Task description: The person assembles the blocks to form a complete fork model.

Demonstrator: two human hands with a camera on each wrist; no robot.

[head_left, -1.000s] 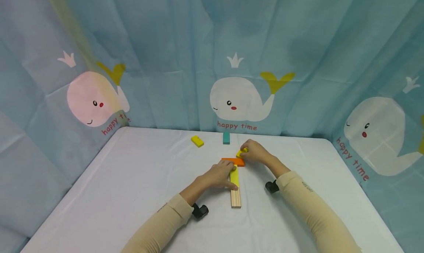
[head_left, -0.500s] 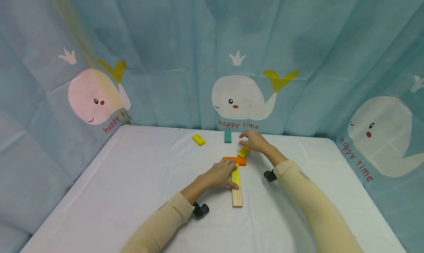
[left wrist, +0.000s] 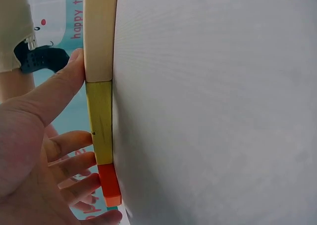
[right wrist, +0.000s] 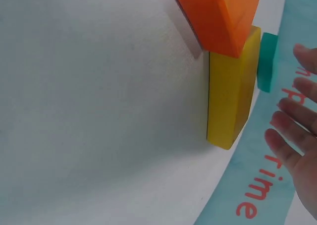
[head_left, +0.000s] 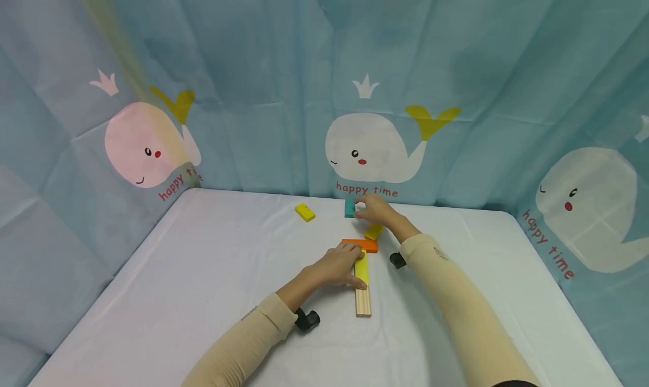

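Observation:
My left hand (head_left: pixel 332 267) lies over a row of wooden blocks, its fingers spread. In the left wrist view the thumb is at the plain wood block (left wrist: pixel 100 36), and the fingertips are along the yellow block (left wrist: pixel 102 121) and the orange block (left wrist: pixel 110 184). The orange block lies crosswise at the row's far end, with another yellow block (head_left: pixel 374 232) angled behind it. At the back, my right hand (head_left: pixel 377 209) reaches to the teal block (head_left: pixel 350 208), fingertips right at its right side. The right wrist view shows those fingers extended and apart.
A yellow block (head_left: pixel 305 212) with small dark marks lies at the back left. The white-covered table (head_left: pixel 203 297) backs onto a blue curtain (head_left: pixel 243 94) printed with whales. A black wrist camera (head_left: pixel 307 321) juts out beside the left forearm.
My right hand has let go of the yellow block behind the orange one and moved back and left to the teal block. My left hand stays on the row.

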